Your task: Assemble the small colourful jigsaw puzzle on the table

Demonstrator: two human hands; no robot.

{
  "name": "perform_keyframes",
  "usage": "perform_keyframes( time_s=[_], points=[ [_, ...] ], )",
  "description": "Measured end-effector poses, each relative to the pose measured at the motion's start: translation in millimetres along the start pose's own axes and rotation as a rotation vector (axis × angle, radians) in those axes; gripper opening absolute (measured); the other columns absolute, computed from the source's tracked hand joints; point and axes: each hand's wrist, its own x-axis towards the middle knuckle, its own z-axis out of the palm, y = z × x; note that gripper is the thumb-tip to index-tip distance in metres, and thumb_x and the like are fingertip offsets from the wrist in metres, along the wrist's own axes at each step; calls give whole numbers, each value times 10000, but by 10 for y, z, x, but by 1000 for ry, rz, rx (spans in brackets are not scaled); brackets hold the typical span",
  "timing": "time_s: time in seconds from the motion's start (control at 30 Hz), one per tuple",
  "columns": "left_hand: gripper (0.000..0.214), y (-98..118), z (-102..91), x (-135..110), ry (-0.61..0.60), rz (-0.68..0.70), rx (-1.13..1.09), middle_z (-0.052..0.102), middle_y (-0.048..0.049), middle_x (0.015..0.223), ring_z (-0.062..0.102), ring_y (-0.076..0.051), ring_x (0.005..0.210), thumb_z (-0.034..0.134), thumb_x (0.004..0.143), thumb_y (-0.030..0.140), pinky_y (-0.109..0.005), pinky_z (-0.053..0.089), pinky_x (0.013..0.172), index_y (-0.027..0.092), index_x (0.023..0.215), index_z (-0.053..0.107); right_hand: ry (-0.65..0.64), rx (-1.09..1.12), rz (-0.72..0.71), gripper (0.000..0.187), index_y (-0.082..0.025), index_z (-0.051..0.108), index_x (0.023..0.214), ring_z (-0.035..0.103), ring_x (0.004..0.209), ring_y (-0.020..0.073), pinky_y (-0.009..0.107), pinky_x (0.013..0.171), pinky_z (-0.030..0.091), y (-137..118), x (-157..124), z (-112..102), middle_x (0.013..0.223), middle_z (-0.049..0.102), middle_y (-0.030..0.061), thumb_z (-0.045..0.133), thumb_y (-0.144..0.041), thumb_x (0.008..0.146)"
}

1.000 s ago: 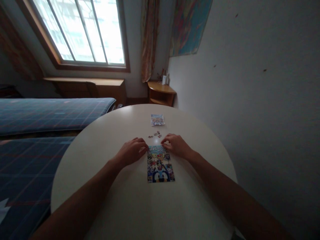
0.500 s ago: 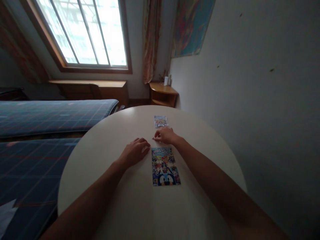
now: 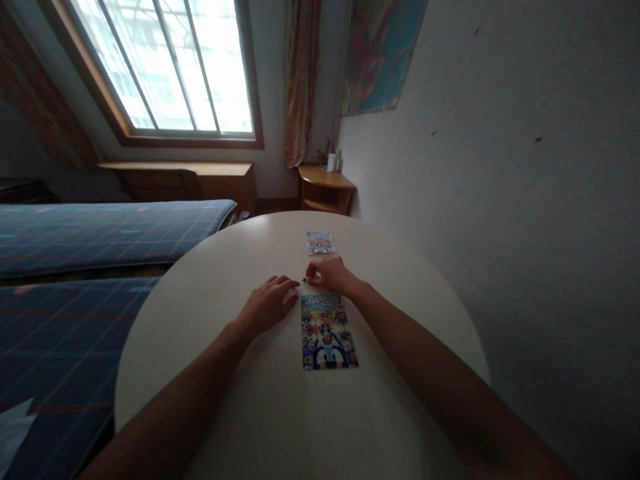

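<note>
A colourful picture puzzle [image 3: 329,333] with a blue cartoon dog's face lies flat on the round white table [image 3: 240,407] in front of me. Just beyond its far edge, my right hand [image 3: 329,275] is closed in a pinch on a small dark piece [image 3: 305,280], which looks like a puzzle piece. My left hand [image 3: 273,298] rests on the tabletop left of the puzzle. Its fingers are stretched out, with the fingertips close to the small piece. Past my right hand lies a small printed picture card [image 3: 320,243].
Blue plaid mattresses [image 3: 100,233] stand along the table's left side. A bare wall [image 3: 500,233] rises on the right. Behind the table are a wooden corner shelf [image 3: 327,177] and a long desk [image 3: 220,168] under the window [image 3: 170,67].
My right hand has shifted slightly left and nearer with the small piece, now closer to my left fingertips. My left hand stays almost in place. The view has moved a little.
</note>
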Motion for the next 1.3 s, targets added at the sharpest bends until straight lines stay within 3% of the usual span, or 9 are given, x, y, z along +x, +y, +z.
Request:
perform_keyframes(
  time_s=[0.17,0.27,0.33,0.47,0.63,0.8,1.03,1.3],
  points=[
    [280,33,27,11,56,-53,-104,671,-65,1158,618,-214,1047,554,922,320,-357,501,900,226,1176,626,29,106,-43,162,-247,736,1005,664,884,161,288,812,405,-55,-216,-7,917,746,13,674,-313,871],
    [196,126,-8,3,76,-56,-220,716,-41,1019,657,-186,921,553,919,326,-322,498,840,217,1022,679,77,312,-93,129,-205,728,962,654,839,144,262,771,426,-87,-466,-6,876,735,22,694,-268,854],
    [175,208,-38,-13,39,-50,-299,733,-23,892,666,-162,818,555,907,307,-291,489,784,207,908,699,98,442,-102,148,-171,700,959,649,815,134,248,751,441,-103,-646,0,880,728,28,719,-218,821],
    [156,338,-59,-48,-65,-50,-424,727,-9,783,640,-127,689,591,858,292,-237,459,671,192,863,709,93,574,-85,140,-168,681,955,648,804,141,254,743,467,-106,-929,19,867,718,30,696,-240,836],
    [191,376,-40,-58,-152,-84,-389,720,-13,771,613,-127,666,576,838,295,-235,431,633,189,856,734,115,524,-48,134,-199,700,996,672,863,164,295,817,474,-15,-1060,14,904,739,34,646,-209,874],
    [217,382,-36,-56,-156,-104,-332,730,-16,791,592,-130,657,569,842,313,-240,413,627,203,871,753,156,406,-19,122,-213,716,980,658,868,173,339,850,447,67,-1101,-35,900,734,36,646,-237,882],
    [204,443,-21,-75,-166,-135,-290,729,-9,773,592,-135,643,587,832,326,-237,396,610,231,862,765,102,349,-51,108,-239,729,914,646,914,185,377,912,372,40,-1133,-43,927,744,15,739,-236,807],
    [212,559,-61,-105,-173,-210,-218,745,-24,796,634,-152,658,574,815,319,-238,403,592,225,829,764,43,244,-155,104,-297,764,943,619,978,210,390,899,334,2,-1157,-28,975,736,31,705,-308,858]
  ],
)
